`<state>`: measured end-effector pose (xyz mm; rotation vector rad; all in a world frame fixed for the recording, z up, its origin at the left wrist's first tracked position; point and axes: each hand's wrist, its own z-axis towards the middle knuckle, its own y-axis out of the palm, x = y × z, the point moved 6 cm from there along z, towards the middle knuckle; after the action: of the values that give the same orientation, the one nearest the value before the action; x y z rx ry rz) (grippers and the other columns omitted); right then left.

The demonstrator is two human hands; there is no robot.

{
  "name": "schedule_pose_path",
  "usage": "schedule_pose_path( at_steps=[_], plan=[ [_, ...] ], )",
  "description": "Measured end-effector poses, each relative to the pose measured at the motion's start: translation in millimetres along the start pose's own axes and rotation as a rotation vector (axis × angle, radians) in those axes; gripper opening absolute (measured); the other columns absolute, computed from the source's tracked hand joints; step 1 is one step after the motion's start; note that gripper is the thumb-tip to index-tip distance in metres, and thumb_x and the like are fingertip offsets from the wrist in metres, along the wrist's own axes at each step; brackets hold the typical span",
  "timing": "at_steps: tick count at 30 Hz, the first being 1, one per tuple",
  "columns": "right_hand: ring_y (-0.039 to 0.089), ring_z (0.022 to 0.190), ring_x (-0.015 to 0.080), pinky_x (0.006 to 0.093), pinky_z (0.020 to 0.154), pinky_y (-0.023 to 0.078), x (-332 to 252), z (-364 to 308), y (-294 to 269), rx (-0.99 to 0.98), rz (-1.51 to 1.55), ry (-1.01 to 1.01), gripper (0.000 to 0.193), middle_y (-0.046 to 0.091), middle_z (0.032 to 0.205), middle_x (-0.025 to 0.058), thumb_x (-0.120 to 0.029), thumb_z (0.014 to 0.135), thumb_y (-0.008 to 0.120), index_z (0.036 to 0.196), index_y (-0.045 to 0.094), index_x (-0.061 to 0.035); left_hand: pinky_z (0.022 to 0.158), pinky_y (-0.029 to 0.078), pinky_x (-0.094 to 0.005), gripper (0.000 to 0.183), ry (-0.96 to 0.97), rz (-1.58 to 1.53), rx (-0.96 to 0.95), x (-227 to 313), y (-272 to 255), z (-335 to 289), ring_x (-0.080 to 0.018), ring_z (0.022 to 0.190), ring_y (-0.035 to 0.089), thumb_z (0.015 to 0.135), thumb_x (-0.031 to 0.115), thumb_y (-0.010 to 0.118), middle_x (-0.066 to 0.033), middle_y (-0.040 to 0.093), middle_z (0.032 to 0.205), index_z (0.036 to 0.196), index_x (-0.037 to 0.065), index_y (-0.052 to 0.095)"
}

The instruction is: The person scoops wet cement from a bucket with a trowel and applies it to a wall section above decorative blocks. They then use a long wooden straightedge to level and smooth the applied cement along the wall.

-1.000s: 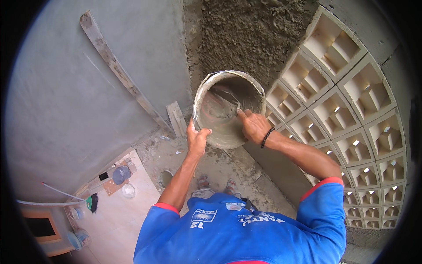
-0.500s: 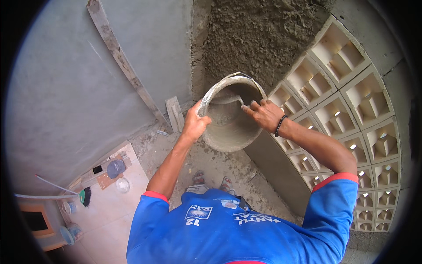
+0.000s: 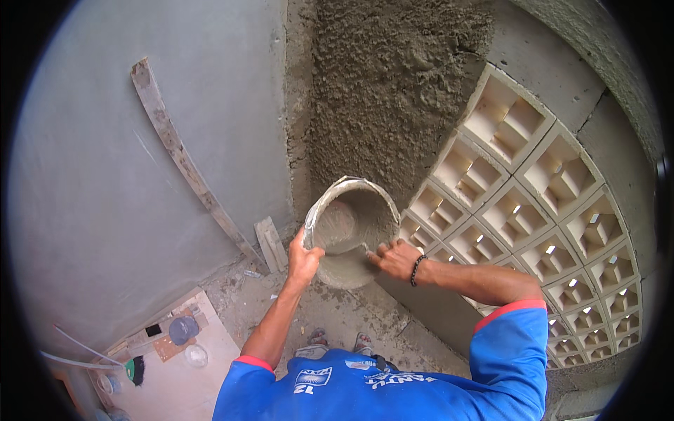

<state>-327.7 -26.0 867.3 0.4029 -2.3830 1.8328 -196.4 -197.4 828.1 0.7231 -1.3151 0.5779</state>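
A smooth grey wall (image 3: 217, 91) rose on the left, with a long plank (image 3: 172, 140) leaning on it and a short board (image 3: 272, 244) near the plank's foot. Ahead was a wall of rough, lumpy mortar (image 3: 393, 91), dark and damp-looking. A screen of pale hollow blocks (image 3: 512, 172) ran down the right side, small bright gaps showing in it. The bare floor (image 3: 267, 312) was stained and littered with scraps; at the lower left lay a pale tiled surface (image 3: 175, 386) with a dark tub (image 3: 184, 330) and a clear cup (image 3: 196, 355).

The bucket (image 3: 344, 275) was held above the floor in front of the person. It was tipped, its round mouth facing back up toward the person's head. Its long axis ran away from the person, the base set slightly up and left of the mouth's middle.

The left hand (image 3: 304, 261) was closed on the bucket's left rim, thumb inside; its other fingers were mostly hidden. The right hand (image 3: 397, 259) was curled around the handle end of a mortar-coated trowel (image 3: 367, 250), whose blade was hard to make out inside the bucket.
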Motion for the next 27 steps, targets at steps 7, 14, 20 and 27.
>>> schedule_pose_path(
  at_steps=[7, 14, 20, 27],
  plan=[
    [0.067, 0.076, 0.0327, 0.0392, 0.060, 0.053, 27.7, 19.2, -49.5, 0.174, -0.062, 0.214, 0.041, 0.063, 0.088, 0.0179, -0.010, 0.088, 0.050, 0.127, 0.055, 0.0000, 0.091, 0.045, -0.0311, 0.059, 0.004, 0.094, 0.129, 7.4, -3.6, -5.1, -0.0216, 0.098, 0.061, 0.066, -0.006, 0.052, -0.0140, 0.066, 0.108, 0.124, -0.003, 0.055],
    [0.068, 0.073, 0.0302, 0.0394, 0.056, 0.053, 2.2, 35.8, -19.2, 0.239, -0.081, 0.273, 0.022, 0.065, 0.080, 0.0168, -0.011, 0.087, 0.053, 0.101, 0.064, 0.0016, 0.102, 0.039, -0.0346, 0.065, 0.162, 0.000, 0.172, -9.3, -2.0, -3.2, -0.0286, 0.116, 0.055, 0.067, -0.007, 0.052, -0.0227, 0.058, 0.125, 0.131, -0.009, 0.047],
    [0.060, 0.088, 0.0325, 0.0402, 0.064, 0.054, 21.3, 25.5, -76.3, 0.250, -0.029, 0.282, 0.020, 0.060, 0.093, 0.0186, -0.013, 0.082, 0.056, 0.095, 0.065, 0.0000, 0.112, 0.029, -0.0387, 0.070, 0.203, 0.115, 0.177, -1.3, -3.5, -8.1, -0.0368, 0.136, 0.038, 0.069, -0.007, 0.053, -0.0284, 0.040, 0.144, 0.137, -0.011, 0.039],
    [0.059, 0.068, 0.0245, 0.0379, 0.048, 0.045, 30.4, 52.9, -98.9, 0.341, -0.468, 0.343, 0.022, 0.060, 0.073, 0.0125, -0.014, 0.080, 0.058, 0.095, 0.065, 0.0010, 0.112, 0.030, -0.0414, 0.066, 0.418, 0.181, 0.227, 38.2, 5.9, -17.7, -0.0406, 0.139, 0.032, 0.072, -0.009, 0.051, -0.0291, 0.029, 0.150, 0.137, -0.008, 0.042]
  ],
)
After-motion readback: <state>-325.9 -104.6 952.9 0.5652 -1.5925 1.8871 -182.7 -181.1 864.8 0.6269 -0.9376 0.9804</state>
